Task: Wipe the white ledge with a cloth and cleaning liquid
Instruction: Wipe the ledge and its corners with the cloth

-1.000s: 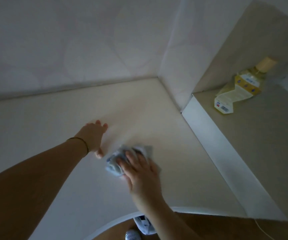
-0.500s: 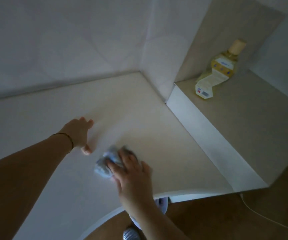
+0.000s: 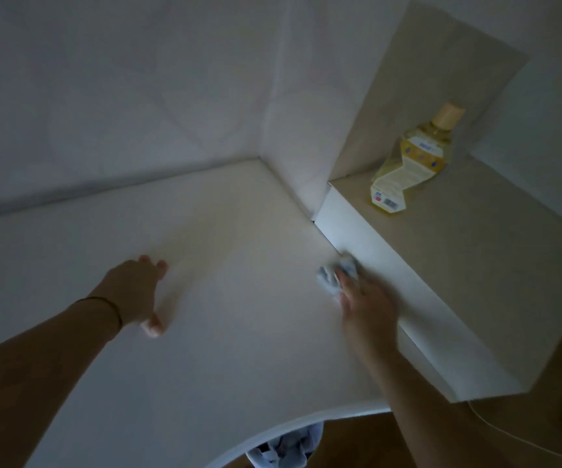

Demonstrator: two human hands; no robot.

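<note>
The white ledge (image 3: 239,231) fills the middle of the head view, with a curved front edge. My right hand (image 3: 365,300) presses a crumpled light blue-grey cloth (image 3: 335,273) onto the ledge at its right side, against the white face of the raised step; hand and cloth are blurred. My left hand (image 3: 137,292) rests flat on the ledge at the left, fingers spread, a thin dark band on the wrist. A yellow bottle of cleaning liquid (image 3: 411,163) with a tan cap stands on the beige raised surface at the right.
A beige raised surface (image 3: 492,282) with a white front face borders the ledge on the right. White walls meet in a corner behind. Wooden floor (image 3: 543,417) and a thin white cable lie below at the right.
My right hand has swept the cloth from the middle of the ledge, near the left hand, over to the right edge by the step. My left hand has stayed planted.
</note>
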